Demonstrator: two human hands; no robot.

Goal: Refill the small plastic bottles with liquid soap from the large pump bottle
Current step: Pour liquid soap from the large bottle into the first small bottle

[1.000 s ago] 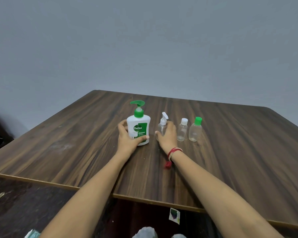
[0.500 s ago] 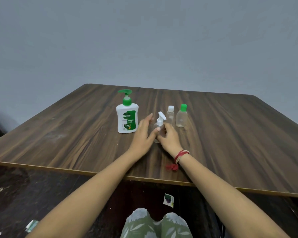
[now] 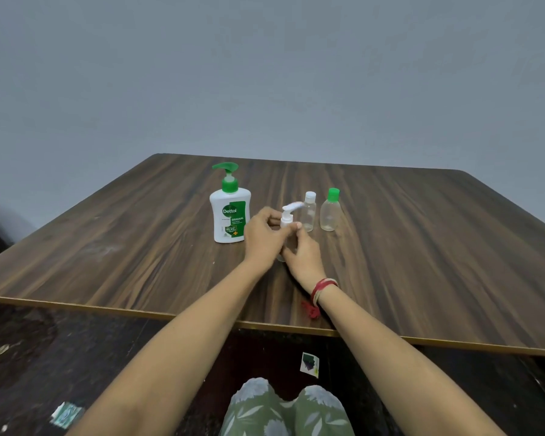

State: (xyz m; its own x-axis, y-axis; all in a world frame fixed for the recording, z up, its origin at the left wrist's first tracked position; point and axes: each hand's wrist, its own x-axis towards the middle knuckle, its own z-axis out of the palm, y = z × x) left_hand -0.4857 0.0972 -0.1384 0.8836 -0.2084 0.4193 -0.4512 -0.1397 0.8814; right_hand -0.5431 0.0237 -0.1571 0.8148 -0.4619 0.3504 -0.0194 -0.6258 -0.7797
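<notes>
Three small bottles are here, and one of them is in both hands. That one is the little pump bottle [image 3: 286, 219], clear with a white pump top. It is near the middle of the table [image 3: 107, 247], just beside the big soap bottle [image 3: 230, 215]. The left hand [image 3: 260, 236] has its fingers curled round the white top. The right hand [image 3: 304, 254] is wrapped round the clear body lower down, so most of the body is hidden. I cannot tell if the bottle stands on the wood or is lifted a bit.

It looks empty, so I think it is very light and would tip or slide easily. Its thin plastic may squash if squeezed hard. A good hold is one hand on the body and the other on the round part of the top, not on the thin spout. The big soap bottle looks heavier and steady. Soap is slippery, so drips would make wet fingers slide.

Close behind the right hand stand the white-cap bottle [image 3: 309, 214] and the green-cap bottle [image 3: 330, 212], both with lids on. A quick move could knock them over. A red thread band [image 3: 323, 286] sits on the right wrist
</notes>
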